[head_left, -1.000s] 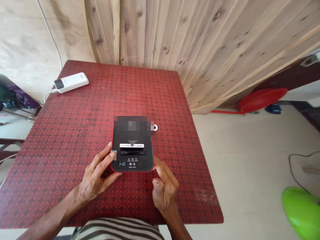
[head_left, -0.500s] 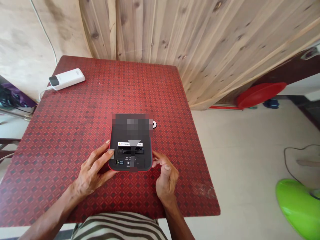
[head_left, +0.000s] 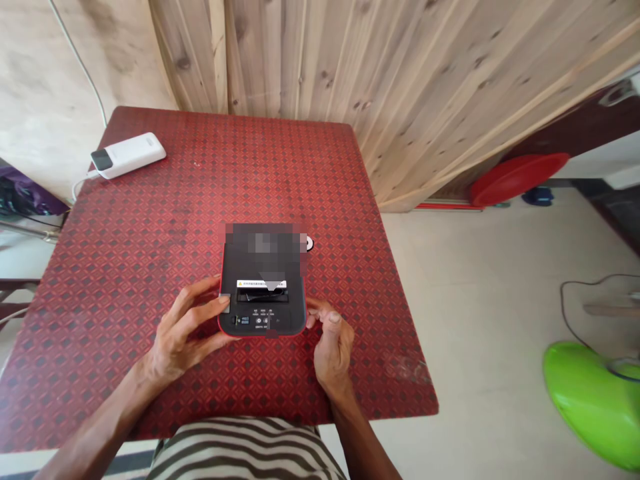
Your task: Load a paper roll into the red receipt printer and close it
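A black box-shaped device [head_left: 260, 303] with a red rim lies near the middle front of the table, with blurred blocks covering its far part. On its face are a white warning strip [head_left: 261, 284], a dark slot and several small round buttons. My left hand [head_left: 183, 327] grips the left side, one fingertip pressing a small silvery tab [head_left: 225, 304] and the thumb along the near edge. At the right edge, my right hand [head_left: 333, 343] is closed, its curled fingers against the device and its thumb on top, off the device. A white round part [head_left: 310, 243] peeks out behind the device.
The red patterned table [head_left: 240, 173] carries a white power bank [head_left: 131, 155] with a cable at its far left. A wooden plank wall [head_left: 310, 60] rises behind. Rightward on the floor are a green rounded object [head_left: 595, 400] and a red one [head_left: 520, 179].
The view has shifted slightly, so the table sits a little higher and further left. Both hands keep nearly the same hold beside the device.
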### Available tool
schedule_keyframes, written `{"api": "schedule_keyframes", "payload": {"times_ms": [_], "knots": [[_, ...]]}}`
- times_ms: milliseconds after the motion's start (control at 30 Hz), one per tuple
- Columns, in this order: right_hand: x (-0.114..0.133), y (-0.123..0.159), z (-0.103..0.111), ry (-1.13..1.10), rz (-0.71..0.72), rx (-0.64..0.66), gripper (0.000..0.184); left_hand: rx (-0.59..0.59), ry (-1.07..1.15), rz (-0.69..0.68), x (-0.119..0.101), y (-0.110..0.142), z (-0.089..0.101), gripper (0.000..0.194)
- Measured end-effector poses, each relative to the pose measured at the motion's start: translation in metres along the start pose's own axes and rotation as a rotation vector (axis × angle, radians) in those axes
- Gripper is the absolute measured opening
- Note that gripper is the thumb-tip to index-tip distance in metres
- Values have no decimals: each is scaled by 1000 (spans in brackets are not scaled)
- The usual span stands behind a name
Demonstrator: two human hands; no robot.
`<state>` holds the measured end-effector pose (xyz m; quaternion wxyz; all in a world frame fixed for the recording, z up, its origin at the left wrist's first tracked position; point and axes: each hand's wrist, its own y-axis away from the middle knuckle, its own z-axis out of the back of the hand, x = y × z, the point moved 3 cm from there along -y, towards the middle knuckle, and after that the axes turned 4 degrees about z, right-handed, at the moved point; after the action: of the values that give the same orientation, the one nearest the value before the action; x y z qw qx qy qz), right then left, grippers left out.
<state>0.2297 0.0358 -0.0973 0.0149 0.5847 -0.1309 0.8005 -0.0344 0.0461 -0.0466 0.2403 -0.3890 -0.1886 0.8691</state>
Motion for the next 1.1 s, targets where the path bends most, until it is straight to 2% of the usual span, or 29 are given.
{"api": "schedule_keyframes", "payload": {"times_ms": [100,233,300,367,433,467,533,633,733,833,933,1000,1100], "knots": [[0,1,-2,-16,8,4,58,26,5,-5,2,-2,2,57],[11,-2,6,26,45,-24,54,1,-32,-9,7,3,-3,66],[28,-9,15,90,142,-66,38,-26,-57,-17,9,7,-7,70],[53,-21,20,183,321,-69,20,-50,-76,-26,9,10,-9,73],[79,-39,16,298,540,19,19,-61,-88,-35,9,12,-10,76],[90,-49,9,356,626,104,20,-63,-93,-37,8,13,-10,78],[103,-69,-13,515,720,358,24,-62,-102,-33,8,13,-11,83],[106,-94,-51,792,685,761,22,-54,-116,-22,8,14,-12,86],[107,-110,-75,936,600,951,22,-44,-127,-22,9,15,-14,86],[111,-117,-82,995,551,1022,26,-40,-135,-15,9,15,-15,85],[116,-118,-80,987,527,1053,25,-43,-137,-17,8,14,-15,83],[122,-116,-74,946,520,1018,21,-41,-136,-25,6,13,-15,83],[131,-108,-53,821,534,858,15,-38,-143,-24,6,13,-14,82]]}}
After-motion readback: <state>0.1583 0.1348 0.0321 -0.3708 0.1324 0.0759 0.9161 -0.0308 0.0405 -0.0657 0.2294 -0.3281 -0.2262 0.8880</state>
